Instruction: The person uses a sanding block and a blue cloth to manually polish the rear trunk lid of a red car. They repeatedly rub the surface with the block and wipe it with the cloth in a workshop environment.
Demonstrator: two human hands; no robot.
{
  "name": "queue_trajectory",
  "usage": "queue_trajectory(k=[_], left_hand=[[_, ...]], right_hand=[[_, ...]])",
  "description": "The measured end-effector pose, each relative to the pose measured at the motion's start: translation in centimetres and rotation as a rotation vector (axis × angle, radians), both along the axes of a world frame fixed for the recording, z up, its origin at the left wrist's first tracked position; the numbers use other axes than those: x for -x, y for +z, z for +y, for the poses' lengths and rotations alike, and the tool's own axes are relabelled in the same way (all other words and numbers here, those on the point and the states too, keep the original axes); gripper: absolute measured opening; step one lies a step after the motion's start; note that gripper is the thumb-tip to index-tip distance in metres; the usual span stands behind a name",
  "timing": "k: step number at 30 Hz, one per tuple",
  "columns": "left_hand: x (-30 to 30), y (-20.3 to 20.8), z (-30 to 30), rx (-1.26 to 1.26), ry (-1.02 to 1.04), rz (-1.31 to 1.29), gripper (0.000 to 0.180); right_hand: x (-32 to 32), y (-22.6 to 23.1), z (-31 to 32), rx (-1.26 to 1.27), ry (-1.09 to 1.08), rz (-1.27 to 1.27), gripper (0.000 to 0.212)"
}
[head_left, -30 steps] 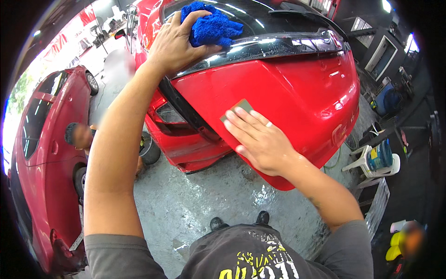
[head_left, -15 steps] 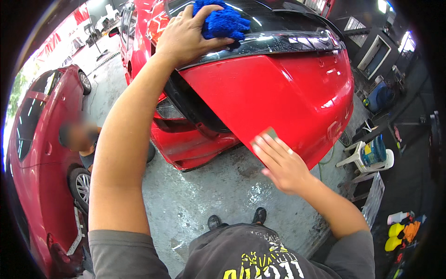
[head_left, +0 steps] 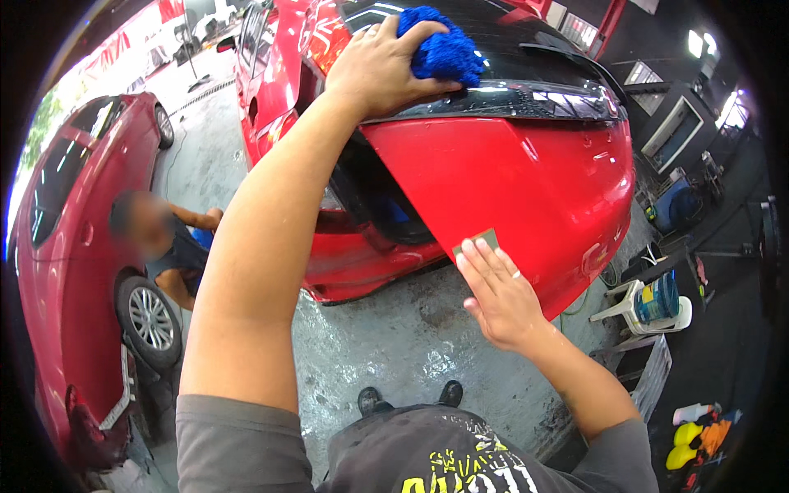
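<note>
A fluffy blue microfiber cloth [head_left: 444, 48] is gripped in my left hand [head_left: 380, 72], at the dark glass above the rear of a red car. Thumb and fingers spread around the cloth's left side. Lower down, my right hand [head_left: 501, 296] lies with straight fingers on the red tailgate [head_left: 493, 172], near its lower left edge. Under those fingertips is a small brownish-green piece of sandpaper [head_left: 486, 239], pressed flat to the paint; part of it is hidden. The tailgate stands partly raised, with a dark gap [head_left: 386, 193] along its left side.
A dark red car [head_left: 90, 246] stands on the left, with another person [head_left: 177, 246] crouching by its wheel. On the right, a white stool [head_left: 625, 304] carries a blue bucket [head_left: 656, 297]. Yellow bottles [head_left: 684, 444] lie at lower right. The grey floor [head_left: 370, 337] looks wet.
The view has shifted, so the car and my arms sit farther right. More of the sandpaper shows beyond my right fingertips. The crouching person's arms have come into sight.
</note>
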State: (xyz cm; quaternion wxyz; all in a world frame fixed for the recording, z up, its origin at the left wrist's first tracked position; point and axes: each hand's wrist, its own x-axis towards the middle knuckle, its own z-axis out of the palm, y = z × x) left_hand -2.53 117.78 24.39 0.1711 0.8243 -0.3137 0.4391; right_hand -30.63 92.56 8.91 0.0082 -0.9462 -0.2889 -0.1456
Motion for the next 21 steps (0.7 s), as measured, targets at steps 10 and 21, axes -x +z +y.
queue_trajectory(k=[10,21], left_hand=[[-0.2,-0.2,1.0,0.008,-0.027,0.002,0.091],[-1.3,-0.6,0.7,0.018,-0.036,-0.014,0.094]], right_hand=[[-5.2,2.2,6.5,-0.083,0.009,-0.17,0.066],[-9.7,4.5,10.9,-0.168,0.002,-0.285,0.067]])
